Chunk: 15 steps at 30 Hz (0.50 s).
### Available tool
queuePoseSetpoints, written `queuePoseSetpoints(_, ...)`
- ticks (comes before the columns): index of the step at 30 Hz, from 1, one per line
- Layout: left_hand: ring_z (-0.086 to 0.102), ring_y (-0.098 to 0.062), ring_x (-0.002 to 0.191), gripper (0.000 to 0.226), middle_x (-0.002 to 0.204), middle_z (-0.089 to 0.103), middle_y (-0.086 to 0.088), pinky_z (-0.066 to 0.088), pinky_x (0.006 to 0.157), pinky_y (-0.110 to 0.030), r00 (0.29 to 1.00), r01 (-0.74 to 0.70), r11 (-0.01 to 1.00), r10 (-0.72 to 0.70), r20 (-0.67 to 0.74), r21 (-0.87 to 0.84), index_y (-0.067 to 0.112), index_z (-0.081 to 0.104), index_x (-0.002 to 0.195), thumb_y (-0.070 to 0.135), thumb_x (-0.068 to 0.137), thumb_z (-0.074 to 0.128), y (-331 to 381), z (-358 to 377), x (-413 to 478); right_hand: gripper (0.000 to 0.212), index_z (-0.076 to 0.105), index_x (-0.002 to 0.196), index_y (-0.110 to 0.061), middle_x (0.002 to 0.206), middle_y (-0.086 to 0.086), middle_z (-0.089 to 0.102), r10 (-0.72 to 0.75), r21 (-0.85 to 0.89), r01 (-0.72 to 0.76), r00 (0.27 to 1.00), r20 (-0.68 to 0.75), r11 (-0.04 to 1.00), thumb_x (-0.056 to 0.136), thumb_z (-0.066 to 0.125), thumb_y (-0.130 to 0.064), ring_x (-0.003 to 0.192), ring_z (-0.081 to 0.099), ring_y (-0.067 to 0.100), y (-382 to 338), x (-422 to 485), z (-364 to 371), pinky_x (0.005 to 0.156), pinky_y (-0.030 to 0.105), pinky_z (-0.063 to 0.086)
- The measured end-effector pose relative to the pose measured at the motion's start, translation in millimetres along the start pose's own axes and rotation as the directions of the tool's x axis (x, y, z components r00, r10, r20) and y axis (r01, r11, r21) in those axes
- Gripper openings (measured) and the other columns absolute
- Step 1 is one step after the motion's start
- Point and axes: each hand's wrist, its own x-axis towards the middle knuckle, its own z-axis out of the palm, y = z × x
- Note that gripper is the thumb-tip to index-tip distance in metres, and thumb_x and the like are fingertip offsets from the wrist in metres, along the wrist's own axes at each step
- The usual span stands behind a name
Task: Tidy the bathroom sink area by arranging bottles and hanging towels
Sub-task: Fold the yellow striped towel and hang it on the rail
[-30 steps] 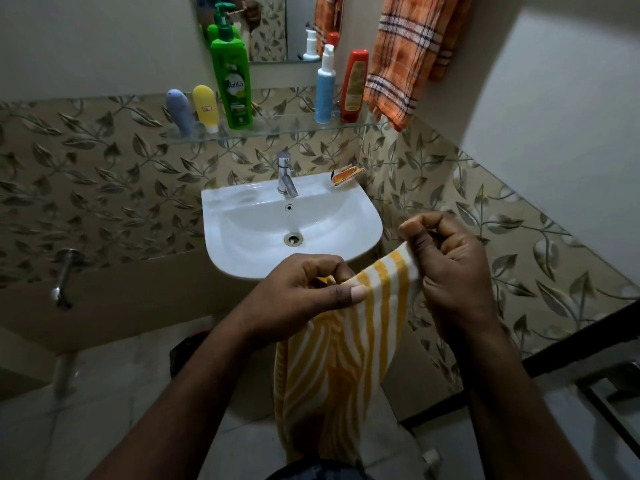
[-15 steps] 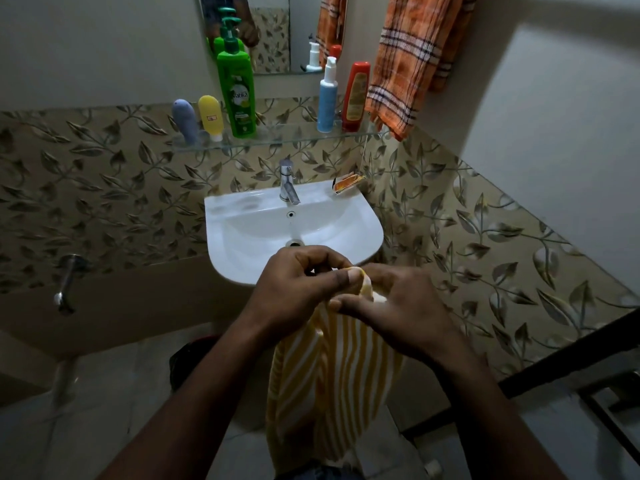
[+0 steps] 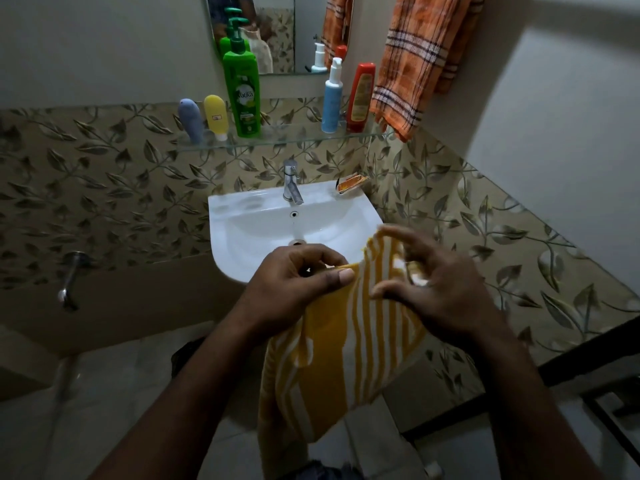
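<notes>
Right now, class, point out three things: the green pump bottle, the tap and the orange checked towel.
green pump bottle (image 3: 242, 95): head view, middle of its body.
tap (image 3: 290, 178): head view, its upright column.
orange checked towel (image 3: 415, 64): head view, middle of the hanging cloth.

Right grip (image 3: 440, 289) is blurred: can't tell if its fingers pinch the yellow towel (image 3: 339, 358) or just touch it. Towel's top edge is hidden behind both grips. Left grip (image 3: 294, 282) also covers part of the sink (image 3: 242, 233) front rim. Orange towel (image 3: 415, 64) and mirror (image 3: 277, 29) are cut off by the top edge, so its hanging point can't be seen. Packet (image 3: 351, 183) on the sink's back corner is too small to identify. Red bottle (image 3: 360, 97) label is unreadable. Dark thing (image 3: 187, 355) on the floor is half hidden behind the left forearm.
</notes>
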Motion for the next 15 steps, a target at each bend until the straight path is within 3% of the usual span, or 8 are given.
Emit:
queuePoseSetpoints(2,0.074,-0.033,0.090,0.021,0.093,0.077,-0.007,0.060,0.083,-0.059,0.996,-0.046,0.999,0.047,0.078,-0.010,0.021,0.081,0.098,0.040,0.087,0.078,8,9,1,0.056,0.069,0.127,-0.037,0.099,-0.016,0.073,-0.149,-0.052,0.157,0.981,0.127,0.986,0.076,0.081,-0.058,0.081,0.069,-0.001,-7,1,19,0.067,0.030,0.060)
queuePoseSetpoints(4,0.075,-0.029,0.088,0.021,0.090,0.078,-0.003,0.061,0.083,-0.054,0.992,-0.067,0.998,0.066,0.107,0.002,0.017,0.080,0.098,0.036,0.089,0.078,10,14,3,0.030,0.076,0.095,-0.022,0.075,-0.010,0.070,-0.220,-0.061,0.226,0.971,0.091,0.972,0.083,0.075,-0.050,0.063,0.063,0.006,-9,1,29,0.055,0.038,0.052)
queuePoseSetpoints(5,0.073,-0.025,0.087,0.021,0.089,0.076,0.001,0.061,0.081,-0.050,0.993,-0.060,0.998,0.056,0.100,0.036,0.021,0.080,0.098,0.040,0.088,0.078,9,13,4,0.029,0.075,0.087,-0.020,0.070,-0.008,0.069,-0.226,-0.044,0.228,0.973,0.037,0.973,0.085,0.073,-0.049,0.062,0.063,0.009,-7,1,27,0.054,0.037,0.049)
queuePoseSetpoints(7,0.067,-0.019,0.083,0.023,0.086,0.070,0.005,0.056,0.074,-0.045,0.997,-0.024,0.992,0.015,0.079,0.124,0.031,0.078,0.096,0.050,0.085,0.079,2,2,4,0.030,0.077,0.090,-0.024,0.076,-0.010,0.073,-0.147,0.068,0.152,0.987,-0.070,0.986,0.086,0.076,-0.054,0.071,0.069,0.006,-1,0,11,0.057,0.028,0.052)
queuePoseSetpoints(9,0.068,-0.016,0.080,0.017,0.085,0.071,0.003,0.054,0.071,-0.037,0.999,0.026,0.997,-0.029,0.040,0.077,0.028,0.078,0.091,0.044,0.087,0.081,-7,-9,2,0.028,0.075,0.092,-0.031,0.078,-0.018,0.073,0.038,0.224,0.013,0.974,-0.222,0.975,0.081,0.074,-0.057,0.074,0.069,0.001,9,-2,-13,0.056,0.019,0.050)
queuePoseSetpoints(11,0.070,-0.013,0.078,0.012,0.084,0.072,0.002,0.052,0.071,-0.031,0.998,0.035,0.999,-0.036,-0.044,-0.018,0.025,0.078,0.086,0.036,0.090,0.079,-12,-11,-2,0.027,0.072,0.088,-0.030,0.076,-0.016,0.068,0.155,0.122,-0.118,0.921,-0.357,0.985,0.081,0.073,-0.056,0.072,0.065,0.003,21,0,-28,0.056,0.023,0.047)
queuePoseSetpoints(13,0.071,-0.014,0.082,0.008,0.088,0.074,0.002,0.054,0.072,-0.033,0.996,0.001,1.000,-0.002,-0.093,-0.002,0.027,0.078,0.087,0.034,0.090,0.080,-13,-5,-1,0.024,0.073,0.088,-0.025,0.082,-0.015,0.067,0.188,-0.053,-0.216,0.927,-0.324,0.975,0.084,0.078,-0.048,0.076,0.065,0.005,28,3,-27,0.058,0.025,0.047)
queuePoseSetpoints(15,0.073,-0.016,0.090,0.007,0.093,0.077,0.003,0.059,0.080,-0.042,0.997,-0.037,0.998,0.040,-0.069,0.052,0.029,0.080,0.093,0.035,0.090,0.078,-12,2,1,0.025,0.074,0.099,-0.030,0.088,-0.015,0.069,0.145,-0.044,-0.157,0.969,-0.201,0.987,0.080,0.083,-0.043,0.077,0.065,-0.001,18,2,-14,0.058,0.015,0.047)
